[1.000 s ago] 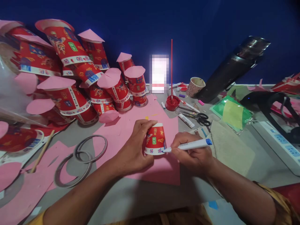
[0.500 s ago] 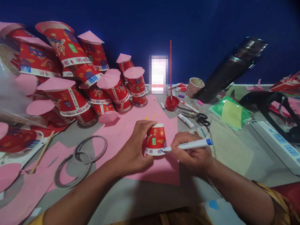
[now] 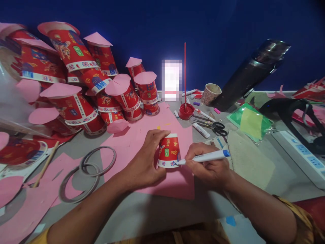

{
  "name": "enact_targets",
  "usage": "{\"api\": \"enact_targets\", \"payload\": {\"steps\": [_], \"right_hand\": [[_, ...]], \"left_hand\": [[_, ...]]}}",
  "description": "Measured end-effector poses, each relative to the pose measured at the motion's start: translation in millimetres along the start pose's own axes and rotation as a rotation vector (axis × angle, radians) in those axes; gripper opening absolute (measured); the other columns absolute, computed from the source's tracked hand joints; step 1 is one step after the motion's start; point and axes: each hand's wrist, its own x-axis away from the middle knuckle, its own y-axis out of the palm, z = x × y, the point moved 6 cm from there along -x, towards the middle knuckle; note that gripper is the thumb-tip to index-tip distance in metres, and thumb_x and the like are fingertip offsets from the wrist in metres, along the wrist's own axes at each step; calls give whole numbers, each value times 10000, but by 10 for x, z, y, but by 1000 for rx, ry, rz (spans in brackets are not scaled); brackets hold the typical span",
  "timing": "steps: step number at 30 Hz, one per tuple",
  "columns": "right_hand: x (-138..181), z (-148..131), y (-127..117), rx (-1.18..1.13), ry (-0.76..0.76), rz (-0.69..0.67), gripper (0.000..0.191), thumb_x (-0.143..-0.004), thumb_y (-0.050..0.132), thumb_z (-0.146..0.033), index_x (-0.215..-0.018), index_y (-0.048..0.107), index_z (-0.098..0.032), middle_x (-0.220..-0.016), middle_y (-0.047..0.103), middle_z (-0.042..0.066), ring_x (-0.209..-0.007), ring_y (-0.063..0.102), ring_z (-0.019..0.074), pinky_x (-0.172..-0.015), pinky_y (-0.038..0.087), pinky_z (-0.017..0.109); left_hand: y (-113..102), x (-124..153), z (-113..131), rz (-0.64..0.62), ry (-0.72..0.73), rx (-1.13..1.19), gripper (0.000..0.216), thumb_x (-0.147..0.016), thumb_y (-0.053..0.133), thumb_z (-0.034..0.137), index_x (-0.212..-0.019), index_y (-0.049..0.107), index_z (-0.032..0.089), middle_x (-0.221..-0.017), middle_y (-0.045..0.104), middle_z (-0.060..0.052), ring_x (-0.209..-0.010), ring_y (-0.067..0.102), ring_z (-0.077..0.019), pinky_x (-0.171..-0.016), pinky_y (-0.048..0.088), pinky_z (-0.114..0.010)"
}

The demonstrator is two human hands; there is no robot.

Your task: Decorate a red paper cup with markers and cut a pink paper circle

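Observation:
My left hand (image 3: pixel 148 162) is wrapped round the left side of a red paper cup (image 3: pixel 170 150), which stands upside down with its white rim lowest. Small red and blue flowers are drawn along that white band. Between thumb and fingers of my right hand (image 3: pixel 208 169) lies a white marker with a blue end (image 3: pixel 209 156). The marker's tip meets the white band near the cup's lower right. Beneath the cup and both hands spreads pink paper (image 3: pixel 182 183).
Several red cups with pink paper tops (image 3: pixel 73 101) are stacked at the left. Grey rings (image 3: pixel 98 161) lie before them. Beyond my right hand are scissors (image 3: pixel 219 128), a red pot with a stick (image 3: pixel 186 112), a black flask (image 3: pixel 251 73) and a power strip (image 3: pixel 299 152).
Hands, cup and marker hold almost the same places. The marker's tip still rests at the white band; only a very slight shift of the whole view shows.

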Motion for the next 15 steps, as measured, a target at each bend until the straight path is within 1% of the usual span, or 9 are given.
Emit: {"api": "enact_targets", "payload": {"steps": [4, 9, 12, 15], "right_hand": [[-3, 2, 6, 12, 18, -14, 119, -863, 629, -147, -771, 673, -209, -657, 700, -2, -529, 603, 120, -509, 473, 225], [26, 18, -68, -17, 19, 58, 110, -906, 640, -146, -827, 687, -208, -703, 716, 11, -561, 644, 135, -514, 495, 237], [71, 70, -124, 7, 15, 137, 81, -958, 652, -172, -961, 719, -219, -774, 744, 17, -623, 685, 154, -571, 538, 264], [97, 138, -139, 14, 13, 168, 168, -1029, 608, -214, -1159, 712, -237, -822, 760, 17, -692, 717, 173, -680, 589, 314]], "left_hand": [[1, 2, 4, 1, 5, 0, 915, -665, 633, 55, -1495, 341, 305, -1424, 422, -114, -1363, 463, -332, -1187, 446, -560], [0, 0, -1, -7, -2, -3, 924, -663, 645, 63, -1500, 336, 306, -1430, 427, -112, -1376, 460, -328, -1201, 437, -552], [-4, -3, 5, -2, 4, -11, 909, -673, 637, 68, -1500, 338, 299, -1448, 428, -116, -1410, 442, -333, -1226, 412, -562], [-12, 2, -14, 16, -16, -22, 903, -673, 643, 75, -1498, 346, 293, -1457, 426, -126, -1431, 428, -354, -1226, 404, -600]]}}
